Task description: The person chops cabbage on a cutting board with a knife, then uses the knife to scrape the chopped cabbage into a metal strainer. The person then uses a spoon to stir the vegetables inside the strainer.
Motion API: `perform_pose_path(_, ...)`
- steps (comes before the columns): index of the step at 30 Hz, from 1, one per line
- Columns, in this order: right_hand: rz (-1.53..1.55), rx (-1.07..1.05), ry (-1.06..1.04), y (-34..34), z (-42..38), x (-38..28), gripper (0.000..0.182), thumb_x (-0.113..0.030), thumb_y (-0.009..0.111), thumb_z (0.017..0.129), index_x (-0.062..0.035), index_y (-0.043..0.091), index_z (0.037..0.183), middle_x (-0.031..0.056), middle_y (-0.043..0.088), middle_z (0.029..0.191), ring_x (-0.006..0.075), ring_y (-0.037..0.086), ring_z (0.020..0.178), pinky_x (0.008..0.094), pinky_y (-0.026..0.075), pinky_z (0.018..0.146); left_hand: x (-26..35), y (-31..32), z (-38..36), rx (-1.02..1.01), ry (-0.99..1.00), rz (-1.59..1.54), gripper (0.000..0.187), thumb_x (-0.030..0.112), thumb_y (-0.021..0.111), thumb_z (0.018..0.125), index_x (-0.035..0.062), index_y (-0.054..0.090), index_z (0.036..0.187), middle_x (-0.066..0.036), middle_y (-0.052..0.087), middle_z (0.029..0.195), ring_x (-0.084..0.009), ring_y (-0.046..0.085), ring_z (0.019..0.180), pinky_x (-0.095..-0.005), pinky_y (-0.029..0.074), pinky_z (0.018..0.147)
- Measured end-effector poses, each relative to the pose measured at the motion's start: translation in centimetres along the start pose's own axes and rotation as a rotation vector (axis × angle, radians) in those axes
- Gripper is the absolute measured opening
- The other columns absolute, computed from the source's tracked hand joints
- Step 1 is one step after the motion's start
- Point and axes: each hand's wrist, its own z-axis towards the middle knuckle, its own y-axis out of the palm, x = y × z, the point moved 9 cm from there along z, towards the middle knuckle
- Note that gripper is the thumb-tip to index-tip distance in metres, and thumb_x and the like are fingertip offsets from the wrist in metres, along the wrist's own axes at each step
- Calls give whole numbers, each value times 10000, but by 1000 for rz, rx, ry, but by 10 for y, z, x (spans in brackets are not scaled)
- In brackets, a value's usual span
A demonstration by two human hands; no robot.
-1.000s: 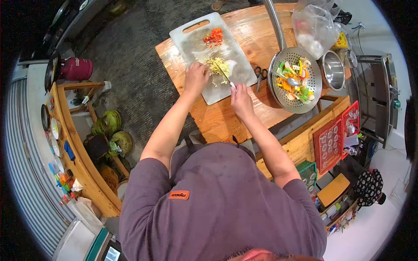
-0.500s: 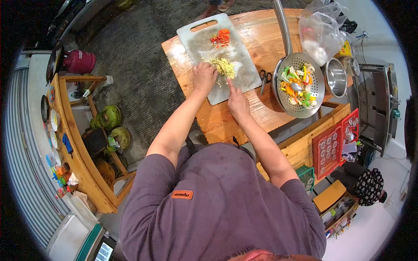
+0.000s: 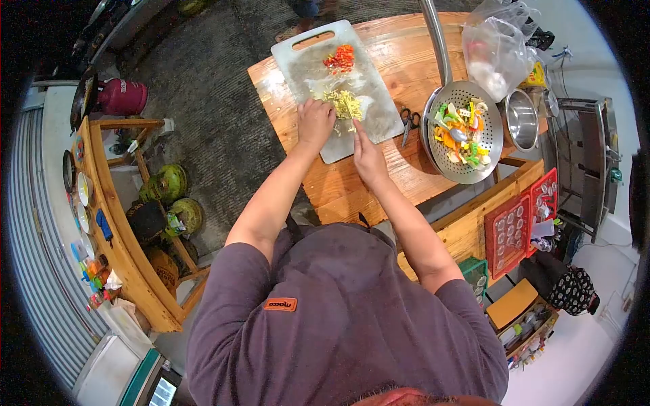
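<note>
My left hand [image 3: 316,124] lies palm down on the grey-white cutting board [image 3: 374,76], its fingers stretched forward at the left edge of a pile of finely chopped pale yellow pieces [image 3: 344,105]. Just below that pile, my right hand [image 3: 369,157] is closed with the index finger pointing forward. It seems to grip a knife, which is mostly hidden under the hand and hard to see edge-on. Farther up the board sits a small heap of chopped red pieces [image 3: 340,59]. Black-handled scissors [image 3: 408,120] lie on the table right of the board.
On the wooden table [image 3: 399,44], a long-handled perforated strainer [image 3: 464,169] holds cut vegetables. Behind it stand a metal bowl [image 3: 521,122] and a plastic bag [image 3: 491,57]. A red crate [image 3: 506,233] is at lower right. Another person [image 3: 572,287] is at far right.
Both hands stay by the yellow pile, with my right hand's fingers slightly shifted. The whole view has moved a little to the left.
</note>
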Motion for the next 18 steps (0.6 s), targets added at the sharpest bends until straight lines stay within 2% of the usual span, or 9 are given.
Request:
perform_pose_path(2,32,43,-5,-4,3,5,486,-300,430,1129,-277,413,1614,276,700,889,458,690,816,502,540,789,4,1,0,3,-4,-10,163,252,731,907,121,783,990,-50,711,964,-287,611,1022,-455,414,928)
perform_pose_path(4,26,124,-35,-3,8,12,517,-270,478,1104,-332,400,1611,281,709,915,479,687,848,555,541,762,7,1,1,8,-10,-16,176,263,736,906,122,781,1003,-50,712,974,-285,611,1025,-454,413,929)
perform_pose_path(6,12,98,-1,3,8,23,512,-280,475,1104,-341,402,1608,280,711,925,482,688,856,556,542,764,13,-2,1,67,26,-76,202,286,750,902,122,784,1014,-52,715,1001,-284,607,1048,-449,413,946)
perform_pose_path(11,-10,40,78,14,9,35,517,-285,476,1104,-367,394,1607,277,716,933,487,687,858,567,539,766,22,1,4,67,59,-48,175,283,772,877,128,772,959,-50,700,979,-277,599,1053,-443,425,937)
perform_pose_path(14,-44,31,79,13,16,35,493,-296,468,1109,-339,422,1597,285,721,984,493,689,911,549,551,803,24,3,10,62,53,-25,186,293,775,874,131,780,964,-51,700,984,-277,599,1061,-447,423,942)
perform_pose_path(17,136,139,-26,-6,21,25,468,-312,461,1114,-304,459,1582,298,718,1044,484,696,976,517,558,846,21,8,12,21,25,-7,207,306,769,883,140,791,1004,-44,713,1028,-274,601,1100,-453,422,959)
perform_pose_path(18,181,100,43,-10,17,22,453,-311,467,1119,-271,486,1570,286,717,1048,438,706,984,468,544,881,17,11,14,-28,-3,-1,225,315,764,892,149,799,1041,-38,726,1072,-271,602,1136,-456,423,974)
